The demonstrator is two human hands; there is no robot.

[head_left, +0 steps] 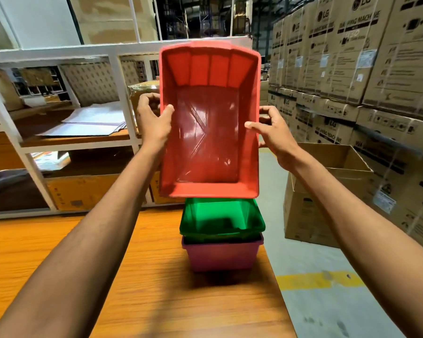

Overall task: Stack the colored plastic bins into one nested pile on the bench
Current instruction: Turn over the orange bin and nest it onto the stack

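Fingers [167, 112] of left hand [154, 123] and right hand [275, 132] clasp red bin [209, 142] above green bin [220, 215]

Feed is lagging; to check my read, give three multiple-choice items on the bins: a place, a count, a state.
1. Where does the green bin sit?
A. nested in the purple bin on the bench
B. on the floor
C. on a shelf
2. How many bins show?
A. two
B. three
C. five
3. How is the red bin now?
A. upside down on the floor
B. held in the air by the left hand and right hand
C. packed in a carton
Answers: 1 A: green sits inside the purple rim. 2 B: red, green, purple. 3 B: both hands grip its sides above the pile.
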